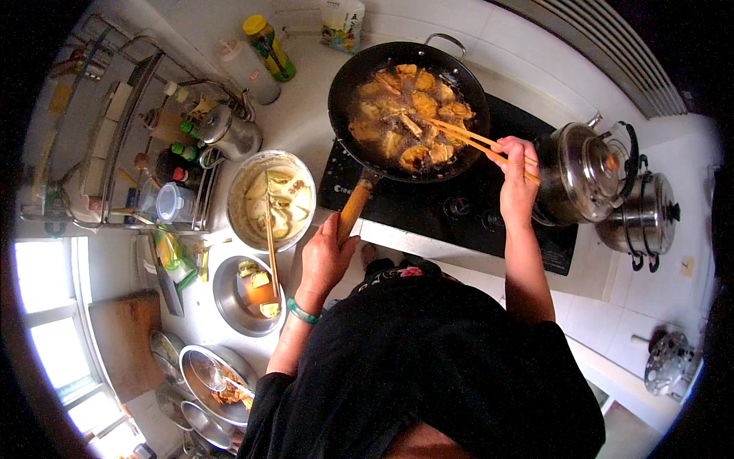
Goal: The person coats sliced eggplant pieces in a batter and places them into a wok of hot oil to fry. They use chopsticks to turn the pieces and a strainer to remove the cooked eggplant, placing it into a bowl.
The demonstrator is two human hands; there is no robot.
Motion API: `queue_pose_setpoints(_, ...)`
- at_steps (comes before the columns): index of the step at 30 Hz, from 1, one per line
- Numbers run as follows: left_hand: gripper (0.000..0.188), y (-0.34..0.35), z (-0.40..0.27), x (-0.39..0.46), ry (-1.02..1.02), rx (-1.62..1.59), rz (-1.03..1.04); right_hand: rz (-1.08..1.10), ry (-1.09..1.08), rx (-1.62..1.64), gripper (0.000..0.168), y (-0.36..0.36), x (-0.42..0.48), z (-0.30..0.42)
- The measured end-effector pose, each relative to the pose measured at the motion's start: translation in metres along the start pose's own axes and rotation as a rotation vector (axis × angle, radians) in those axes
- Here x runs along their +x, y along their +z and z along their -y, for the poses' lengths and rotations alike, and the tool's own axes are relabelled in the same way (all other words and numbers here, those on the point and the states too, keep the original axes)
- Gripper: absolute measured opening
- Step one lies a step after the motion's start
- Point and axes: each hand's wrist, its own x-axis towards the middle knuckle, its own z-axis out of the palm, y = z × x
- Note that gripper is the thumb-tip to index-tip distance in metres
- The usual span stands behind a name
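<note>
My left hand [325, 255] is wrapped around the wooden handle [354, 209] of a black wok [343, 115] on the cooktop. A pair of wooden chopsticks [476, 140] is pinched in my right hand [516, 166]. Their tips reach in among the golden, battered pieces [425, 105] frying in bubbling oil. To the left of the wok stands a metal pot [234, 201] of pale batter with coated pieces in it. Another pair of chopsticks [269, 229] leans in that pot. Beside it, a steel bowl [226, 298] holds a few yellow-green pieces [269, 310] and some orange liquid.
Lidded steel pots [579, 172] stand right of the wok on the black glass cooktop [401, 212] and counter. A metal kettle [229, 132], bottles [269, 49] and a wire rack [132, 86] line the left side. A bowl with a wire skimmer [215, 376] sits lower left.
</note>
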Motion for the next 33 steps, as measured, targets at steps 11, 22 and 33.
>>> queue_pose_setpoints(11,0.052,0.0,-0.001,0.001,0.002,0.0,0.003,0.191,-0.055,-0.109,0.025,0.01,-0.005,-0.002)
queue_pose_setpoints(22,0.052,0.002,0.002,0.0,0.023,-0.008,-0.018,0.242,-0.13,-0.145,0.024,0.03,-0.006,0.007)
queue_pose_setpoints(33,0.055,0.002,0.002,-0.001,0.021,-0.011,-0.032,0.352,-0.364,-0.347,0.008,0.082,-0.005,-0.01)
